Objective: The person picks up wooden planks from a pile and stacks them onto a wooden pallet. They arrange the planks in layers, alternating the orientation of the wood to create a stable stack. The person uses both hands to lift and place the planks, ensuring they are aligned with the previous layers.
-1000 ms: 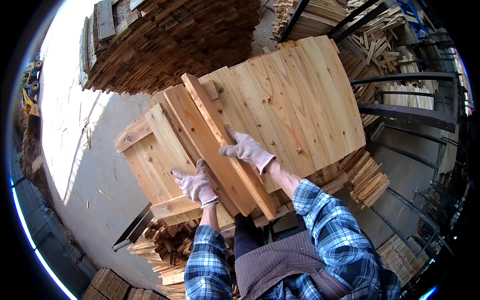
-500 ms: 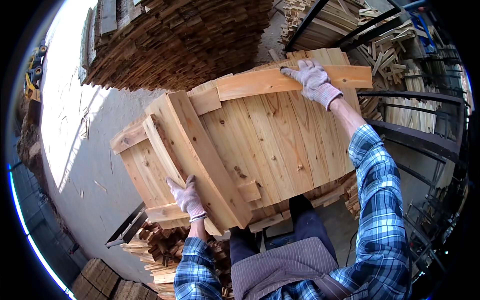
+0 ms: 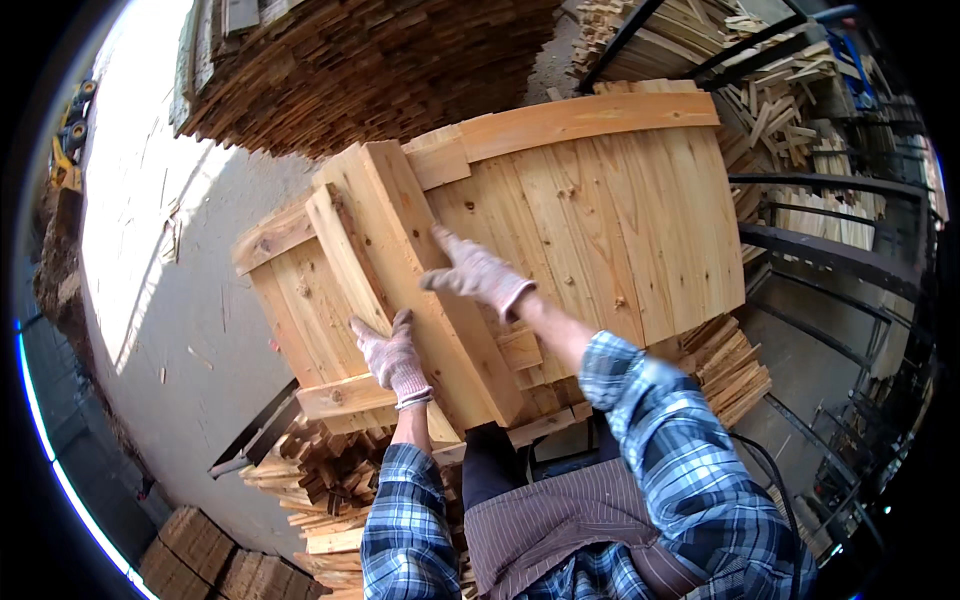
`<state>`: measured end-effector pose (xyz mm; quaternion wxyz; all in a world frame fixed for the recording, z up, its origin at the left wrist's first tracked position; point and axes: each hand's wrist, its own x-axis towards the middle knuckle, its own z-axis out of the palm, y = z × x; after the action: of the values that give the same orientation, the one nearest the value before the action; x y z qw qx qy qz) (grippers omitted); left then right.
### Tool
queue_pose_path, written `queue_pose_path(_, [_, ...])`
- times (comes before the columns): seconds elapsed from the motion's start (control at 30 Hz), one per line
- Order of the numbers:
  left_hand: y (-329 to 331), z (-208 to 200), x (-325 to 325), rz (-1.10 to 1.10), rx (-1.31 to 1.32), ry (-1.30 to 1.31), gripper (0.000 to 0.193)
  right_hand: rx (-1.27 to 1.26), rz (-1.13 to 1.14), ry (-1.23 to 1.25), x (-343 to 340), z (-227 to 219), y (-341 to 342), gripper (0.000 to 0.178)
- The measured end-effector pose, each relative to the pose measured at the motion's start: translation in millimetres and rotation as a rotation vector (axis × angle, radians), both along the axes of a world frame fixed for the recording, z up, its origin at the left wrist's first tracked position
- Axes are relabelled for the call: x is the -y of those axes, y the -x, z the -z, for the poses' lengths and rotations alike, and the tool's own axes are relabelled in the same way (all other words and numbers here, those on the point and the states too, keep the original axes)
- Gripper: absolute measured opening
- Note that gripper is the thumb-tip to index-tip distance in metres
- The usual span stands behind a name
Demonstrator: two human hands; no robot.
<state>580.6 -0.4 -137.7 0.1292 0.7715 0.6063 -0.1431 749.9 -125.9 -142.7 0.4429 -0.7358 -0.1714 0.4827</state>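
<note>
Pale boards laid side by side form a wooden panel (image 3: 590,230) in front of me. A long wooden batten (image 3: 590,118) lies along its far edge. Across the panel, left of the middle, runs a thick plank (image 3: 425,270), with a narrow wooden strip (image 3: 345,250) beside it. My left hand (image 3: 392,362), in a pale knit glove, grips across the strip's near part, thumb toward the thick plank. My right hand (image 3: 485,275), gloved alike, is open over the thick plank's right edge, fingers spread; whether it touches is hard to tell.
A tall stack of boards (image 3: 370,75) stands beyond the panel. Cut wood pieces (image 3: 330,470) are piled below its near left side, more (image 3: 735,370) at the near right. Black metal frames (image 3: 840,255) stand to the right. Sunlit concrete floor (image 3: 210,290) lies left.
My right hand has left the long batten at the far edge and moved left and nearer, to the thick plank. My left hand stays on the strip. The view has shifted slightly.
</note>
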Motion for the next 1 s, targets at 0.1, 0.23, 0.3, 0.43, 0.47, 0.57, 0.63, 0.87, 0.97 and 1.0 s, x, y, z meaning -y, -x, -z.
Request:
queue_pose_path(0.1, [4.7, 16.8, -3.4, 0.188, 0.444, -0.307, 0.092, 0.173, 0.042, 0.428, -38.8, -2.6, 29.2, 0.110])
queue_pose_path(0.23, [4.6, 11.7, 1.4, 0.150, 0.389, -0.208, 0.098, 0.185, 0.035, 0.236, 29.0, -34.1, 2.6, 0.108])
queue_pose_path(0.3, [-1.0, -0.1, 3.2, 0.091, 0.336, -0.148, 0.097, 0.355, -0.131, 0.283, 90.0, -58.4, -12.5, 0.102])
queue_pose_path(0.43, [-11.7, -26.4, 8.5, 0.060, 0.380, -0.035, 0.096, 0.821, -0.539, 0.626, 229.5, -71.3, -22.2, 0.085])
queue_pose_path(0.47, [-13.5, -30.3, 9.6, 0.029, 0.355, 0.009, 0.096, 0.927, -0.592, 0.663, 258.7, -61.7, -14.3, 0.080])
queue_pose_path(0.57, [-13.0, -31.5, 12.1, -0.034, 0.343, 0.069, 0.096, 1.300, -0.695, 0.728, 307.2, -11.0, 19.8, 0.066])
queue_pose_path(0.63, [-13.2, -26.6, 12.6, 0.028, 0.405, 0.002, 0.096, 1.339, -0.736, 0.802, 317.9, 9.8, 23.9, 0.058])
queue_pose_path(0.87, [-12.1, -23.5, 15.8, 0.043, 0.500, -0.004, 0.090, 0.944, -0.816, 0.839, 277.8, -3.6, 37.4, 0.055])
queue_pose_path(0.97, [-12.6, -20.6, 19.0, -0.087, 0.652, 0.151, 0.089, 0.963, -0.782, 0.804, 277.3, 3.4, 48.2, 0.056])
queue_pose_path(1.0, [-12.4, -17.3, 18.7, -0.127, 0.691, 0.207, 0.089, 0.972, -0.786, 0.800, 280.9, 8.6, 50.5, 0.056])
